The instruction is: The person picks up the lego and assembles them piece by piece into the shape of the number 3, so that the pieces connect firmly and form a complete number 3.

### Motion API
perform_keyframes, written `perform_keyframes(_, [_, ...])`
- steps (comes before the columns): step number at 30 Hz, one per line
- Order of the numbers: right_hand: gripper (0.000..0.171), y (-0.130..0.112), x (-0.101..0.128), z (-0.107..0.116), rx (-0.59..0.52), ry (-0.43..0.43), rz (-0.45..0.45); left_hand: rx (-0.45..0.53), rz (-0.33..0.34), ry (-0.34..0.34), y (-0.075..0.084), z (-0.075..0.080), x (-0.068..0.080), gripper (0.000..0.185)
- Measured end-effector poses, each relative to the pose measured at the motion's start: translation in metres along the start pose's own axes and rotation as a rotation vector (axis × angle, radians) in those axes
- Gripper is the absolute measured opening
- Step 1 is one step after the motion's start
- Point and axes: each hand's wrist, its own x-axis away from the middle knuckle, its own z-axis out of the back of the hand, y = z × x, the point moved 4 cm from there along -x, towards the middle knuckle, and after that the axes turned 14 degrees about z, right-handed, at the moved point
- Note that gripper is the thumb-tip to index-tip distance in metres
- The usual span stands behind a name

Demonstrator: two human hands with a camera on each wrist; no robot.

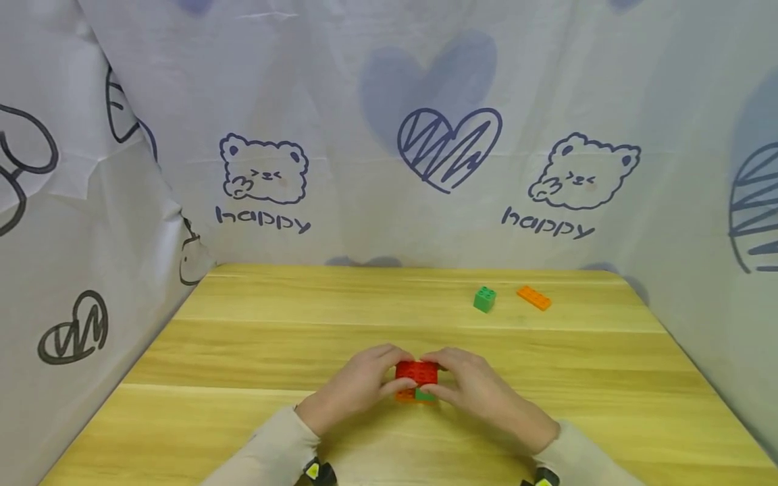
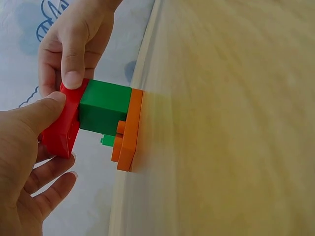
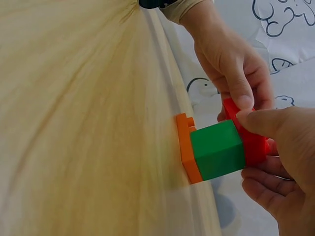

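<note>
Both hands meet over a small stack of toy building bricks near the front middle of the table. On top is a red brick (image 1: 416, 372), studs up. My left hand (image 1: 358, 381) pinches its left end between thumb and fingers, while my right hand (image 1: 477, 386) grips the right end. Beneath it stands a green brick (image 2: 104, 105), under the right part of the red one. The green brick sits on one end of a flat orange brick (image 3: 186, 147) at table level. Bare orange studs show below the red brick's left part in the left wrist view.
Farther back on the wooden table (image 1: 255, 337), right of centre, lies a second green brick (image 1: 485, 299). Beside it rests another flat orange brick (image 1: 534, 298). White cloth (image 1: 340, 202) with drawings hangs behind the table and along both sides.
</note>
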Motion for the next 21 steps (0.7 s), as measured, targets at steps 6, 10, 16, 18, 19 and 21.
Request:
perform_keyframes(6, [0.059,0.006,0.005,0.007,-0.035,-0.040,-0.088,-0.015,-0.027,0.006,0.003,0.001,-0.001,0.035])
perform_keyframes(10, [0.065,0.012,0.007,0.018,-0.053,-0.029,-0.162,-0.020,-0.035,0.012,0.003,0.001,0.000,0.034])
perform_keyframes(16, [0.059,0.029,0.007,0.032,0.001,0.017,-0.211,-0.031,-0.015,0.006,0.003,0.001,0.000,0.034])
perform_keyframes(18, [0.058,0.037,0.007,0.035,0.037,0.034,-0.214,-0.032,-0.006,0.001,0.003,0.000,0.000,0.034])
perform_keyframes(19, [0.057,0.041,0.008,0.036,0.055,0.040,-0.216,-0.031,0.000,-0.002,0.003,-0.001,0.000,0.034])
perform_keyframes(21, [0.057,0.049,0.008,0.038,0.090,0.053,-0.215,-0.028,0.012,-0.009,0.003,-0.002,-0.001,0.034])
